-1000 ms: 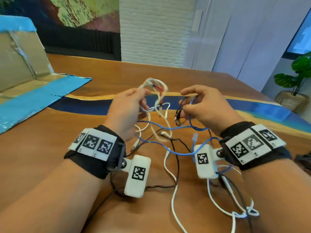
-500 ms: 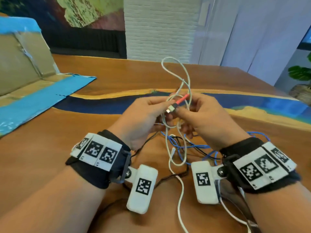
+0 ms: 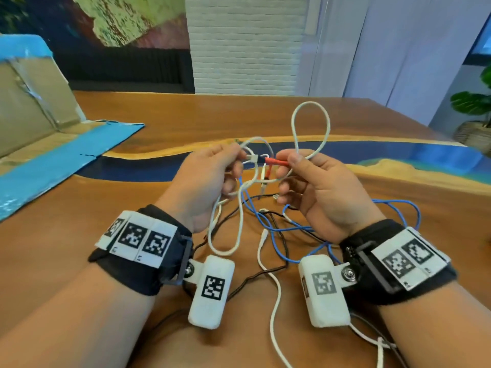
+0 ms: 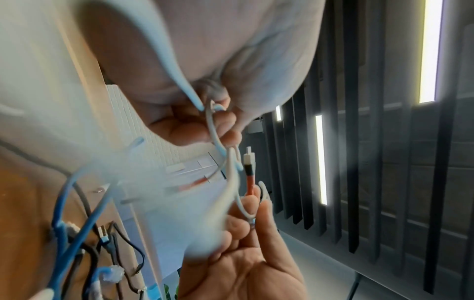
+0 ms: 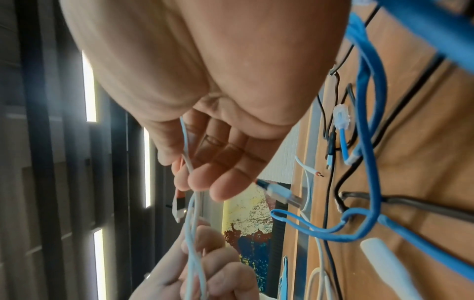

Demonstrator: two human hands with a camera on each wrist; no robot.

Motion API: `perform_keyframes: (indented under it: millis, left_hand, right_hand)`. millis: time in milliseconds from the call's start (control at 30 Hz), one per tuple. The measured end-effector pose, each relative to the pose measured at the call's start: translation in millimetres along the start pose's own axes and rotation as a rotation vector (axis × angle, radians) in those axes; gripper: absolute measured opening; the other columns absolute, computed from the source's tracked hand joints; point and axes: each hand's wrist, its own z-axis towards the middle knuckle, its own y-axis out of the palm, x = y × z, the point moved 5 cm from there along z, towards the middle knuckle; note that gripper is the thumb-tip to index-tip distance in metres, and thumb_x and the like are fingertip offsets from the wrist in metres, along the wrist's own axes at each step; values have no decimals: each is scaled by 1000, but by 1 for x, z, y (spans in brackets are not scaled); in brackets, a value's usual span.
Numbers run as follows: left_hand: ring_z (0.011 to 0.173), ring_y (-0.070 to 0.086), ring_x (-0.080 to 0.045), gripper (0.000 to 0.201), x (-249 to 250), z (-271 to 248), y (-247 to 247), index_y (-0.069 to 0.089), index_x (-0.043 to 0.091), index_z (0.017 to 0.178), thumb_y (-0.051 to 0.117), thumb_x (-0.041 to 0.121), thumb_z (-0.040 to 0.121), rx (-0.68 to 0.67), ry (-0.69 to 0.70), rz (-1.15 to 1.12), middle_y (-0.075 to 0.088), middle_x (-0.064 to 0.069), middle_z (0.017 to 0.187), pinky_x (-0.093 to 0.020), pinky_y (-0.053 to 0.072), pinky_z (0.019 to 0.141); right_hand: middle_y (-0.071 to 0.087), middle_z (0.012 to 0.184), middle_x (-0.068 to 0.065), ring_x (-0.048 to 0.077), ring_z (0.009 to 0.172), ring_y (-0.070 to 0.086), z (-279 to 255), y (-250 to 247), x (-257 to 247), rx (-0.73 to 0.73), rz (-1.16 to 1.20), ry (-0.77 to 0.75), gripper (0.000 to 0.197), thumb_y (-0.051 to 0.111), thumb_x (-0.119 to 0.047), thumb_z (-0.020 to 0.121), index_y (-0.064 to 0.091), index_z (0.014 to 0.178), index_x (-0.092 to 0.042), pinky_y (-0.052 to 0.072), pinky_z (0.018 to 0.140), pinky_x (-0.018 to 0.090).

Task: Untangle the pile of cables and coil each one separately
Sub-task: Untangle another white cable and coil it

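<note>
Both hands are raised above the wooden table point(image 3: 372, 123) with a white cable point(image 3: 309, 120) between them. My left hand point(image 3: 210, 179) pinches loops of that cable, and one loop point(image 3: 225, 235) hangs below the wrist. My right hand point(image 3: 313, 181) pinches its red-sleeved plug end point(image 3: 276, 162) and a tall loop that stands above the fingers. The plug point(image 4: 250, 168) shows between the two hands in the left wrist view. Under the hands lie a blue cable point(image 3: 279, 229), a thin black cable point(image 3: 281, 243) and another white cable point(image 3: 276, 293), all crossing each other.
A flattened cardboard box with blue tape point(image 3: 47, 134) lies at the table's left. A potted plant point(image 3: 475, 112) stands beyond the right corner. The blue cable's clear plug point(image 5: 341, 117) and a loose plug point(image 5: 282, 193) rest on the table by my right wrist.
The hands have moved a little apart, and the red plug end now points left from my right fingers. The tall white loop has shifted right and stands lower.
</note>
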Motion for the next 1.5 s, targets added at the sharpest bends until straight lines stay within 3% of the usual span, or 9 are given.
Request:
perform_keyframes:
  millis: [300,467,567,667,767,933,1100,1333,1500]
  left_hand:
    - [64,66,-23,14,7,5,-18,51,13,115,42,8,107,184,70,-218,78,-13,103,-33,57,63]
    - [60,57,-16,22,13,11,-38,54,16,112,42,0,102,281,79,-159,77,-13,106,-28,43,53]
    - [54,48,-12,23,14,12,-40,56,17,113,43,2,102,286,62,-120,78,-9,103,-26,34,49]
    - [57,49,-13,23,12,7,-28,57,12,120,45,2,102,216,47,-137,78,-9,101,-25,37,51]
    - [63,52,-13,21,10,1,-12,59,11,120,47,3,103,121,44,-95,78,-11,102,-26,42,57]
    - [67,54,-13,23,12,-5,3,58,8,121,42,1,106,1,90,-167,76,-14,104,-24,44,61]
    - [73,59,-16,32,15,-16,18,56,6,127,41,-6,102,-202,124,-295,73,-15,108,-24,54,68]
    - [53,32,-15,41,8,-3,-1,61,7,126,74,8,87,-71,87,-85,71,-11,97,-27,25,50]
    - [52,38,-16,22,-9,2,-2,69,17,116,71,21,94,-163,-28,266,60,-6,72,-25,26,48]
  right_hand:
    - [75,99,7,21,74,61,4,-15,-1,228,-181,-12,22,53,-17,105,75,105,-13,57,59,29]
    - [72,78,4,22,83,69,1,-24,-19,380,-215,-55,51,46,-35,107,67,66,-14,56,79,41]
    - [65,71,4,22,74,70,0,-27,-27,394,-115,-79,32,42,-25,109,63,88,-11,57,86,46]
    - [65,122,3,18,112,66,0,-33,-25,427,-295,-9,38,52,-15,105,50,143,-22,51,104,51]
    - [40,156,-2,12,141,40,-5,-31,-35,505,-428,-150,65,63,-16,98,35,153,-35,37,113,39]
    - [73,87,-1,13,78,67,-6,-7,-34,275,-421,-192,19,73,-10,89,72,105,-21,54,76,35]
    - [70,78,18,26,66,67,-12,23,2,-59,-526,66,40,80,-3,83,58,115,-8,55,62,37]
    - [70,66,6,20,43,59,-5,3,-11,122,-533,-60,14,74,0,88,72,98,-8,56,55,36]
    - [59,50,-1,20,47,62,0,-20,-33,324,-441,-150,15,60,-2,99,72,95,-11,60,63,41]
